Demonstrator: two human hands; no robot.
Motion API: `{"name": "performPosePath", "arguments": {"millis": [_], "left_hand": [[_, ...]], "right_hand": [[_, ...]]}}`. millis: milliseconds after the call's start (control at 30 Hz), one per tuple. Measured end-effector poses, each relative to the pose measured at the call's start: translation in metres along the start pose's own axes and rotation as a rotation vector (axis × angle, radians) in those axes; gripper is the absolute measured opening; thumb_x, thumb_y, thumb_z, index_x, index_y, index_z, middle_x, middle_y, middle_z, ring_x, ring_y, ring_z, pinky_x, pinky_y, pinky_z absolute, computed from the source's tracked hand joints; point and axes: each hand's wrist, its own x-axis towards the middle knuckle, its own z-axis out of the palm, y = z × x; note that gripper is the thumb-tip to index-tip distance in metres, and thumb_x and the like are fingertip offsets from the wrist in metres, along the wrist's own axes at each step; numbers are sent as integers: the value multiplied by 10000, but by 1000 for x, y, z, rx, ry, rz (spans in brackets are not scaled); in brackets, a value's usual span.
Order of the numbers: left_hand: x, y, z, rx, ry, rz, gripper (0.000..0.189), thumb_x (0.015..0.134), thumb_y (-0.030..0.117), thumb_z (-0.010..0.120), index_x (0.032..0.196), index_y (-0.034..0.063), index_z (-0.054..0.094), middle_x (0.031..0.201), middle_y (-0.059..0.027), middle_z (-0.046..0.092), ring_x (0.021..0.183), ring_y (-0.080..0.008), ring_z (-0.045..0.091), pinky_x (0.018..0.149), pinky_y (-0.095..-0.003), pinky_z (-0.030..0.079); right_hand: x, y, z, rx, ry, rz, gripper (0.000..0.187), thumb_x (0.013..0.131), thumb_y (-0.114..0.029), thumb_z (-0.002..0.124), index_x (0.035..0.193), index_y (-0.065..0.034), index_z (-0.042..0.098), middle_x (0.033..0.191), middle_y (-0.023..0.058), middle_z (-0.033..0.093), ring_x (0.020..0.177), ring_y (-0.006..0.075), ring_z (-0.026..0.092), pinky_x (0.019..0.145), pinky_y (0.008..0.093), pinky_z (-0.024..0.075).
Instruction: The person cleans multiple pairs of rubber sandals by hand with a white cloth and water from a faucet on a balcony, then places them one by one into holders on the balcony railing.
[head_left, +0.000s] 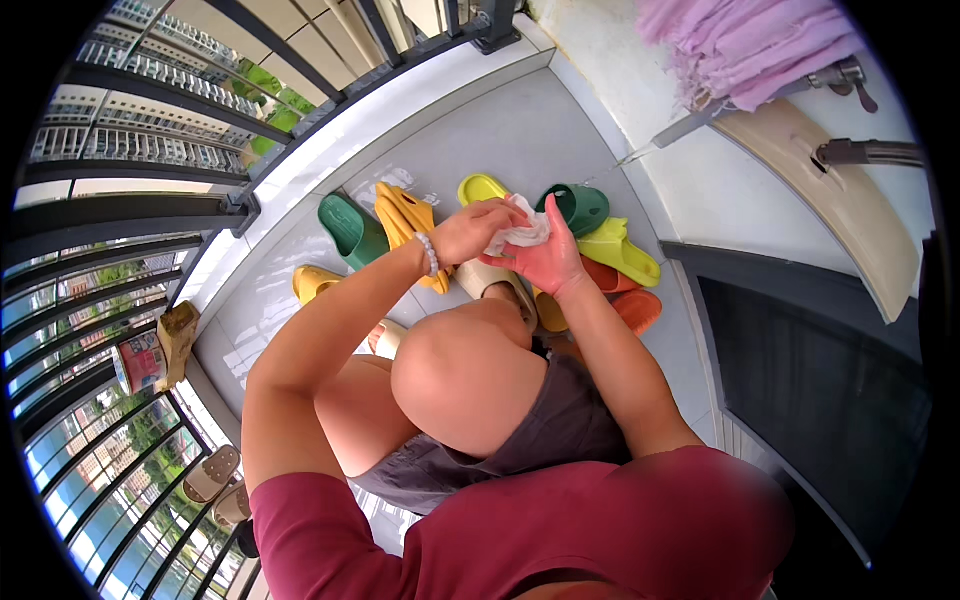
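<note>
My left hand (478, 234), with a beaded bracelet (427, 253) at its wrist, grips a crumpled white tissue or thin cloth (521, 232). It presses this against my right hand (551, 259), whose palm is turned up, wet-looking, with the fingers apart. Around and beneath them lie slippers on the floor. A green slipper (352, 232) and yellow-orange slippers (409, 214) are on the left. Another green slipper (581, 208), a lime slipper (630, 253) and an orange slipper (637, 311) are on the right. Beige slippers (480, 277) are on my feet.
A dark metal railing (277, 45) curves along the left, with brown clogs (214, 474) and a cardboard box (178, 341) at it. On the right, water runs from a grey spout (686, 126) beside a lilac cloth (750, 49). A dark glossy panel (810, 375) stands below.
</note>
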Motion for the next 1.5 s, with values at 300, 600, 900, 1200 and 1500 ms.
{"name": "performPosePath", "arguments": {"millis": [300, 600, 900, 1200, 1500], "left_hand": [[87, 1, 34, 616, -110, -397, 302, 834, 243, 511, 739, -32, 594, 778, -146, 637, 679, -244, 616, 620, -360, 475], [176, -103, 107, 1258, 91, -597, 600, 634, 324, 737, 1099, -7, 550, 1041, -186, 579, 980, -276, 574, 827, -394, 466], [199, -59, 48, -388, 381, -312, 569, 651, 321, 696, 980, -119, 548, 869, -202, 618, 723, -277, 631, 653, -364, 517], [224, -79, 79, -519, 470, -183, 688, 795, 540, 535, 984, -121, 551, 950, -176, 606, 894, -214, 585, 736, -326, 488], [219, -85, 83, -805, 354, -274, 614, 796, 514, 566, 1045, -47, 559, 936, -131, 630, 784, -193, 624, 697, -313, 511]], "right_hand": [[-219, -20, -231, -942, 845, 165, 179, 766, -197, 623, 835, -57, 535, 731, 35, 544, 632, 140, 540, 554, 300, 457], [-190, -12, -256, -1665, 1338, -628, 373, 777, -209, 637, 1078, -27, 511, 1157, 150, 471, 1095, 287, 447, 917, 386, 374], [27, -149, -84, -43, 276, -580, 416, 932, -230, 378, 1242, 47, 377, 1227, 184, 456, 1174, 273, 417, 979, 365, 341], [37, -124, -57, -2144, 555, -716, 502, 921, -359, 293, 1368, -130, 275, 1412, 76, 274, 1306, 282, 237, 1040, 528, 106], [65, -191, -81, -1797, 1122, -1144, 811, 677, -548, 652, 1206, 32, 446, 1199, 234, 459, 1165, 397, 361, 1012, 422, 257]]}}
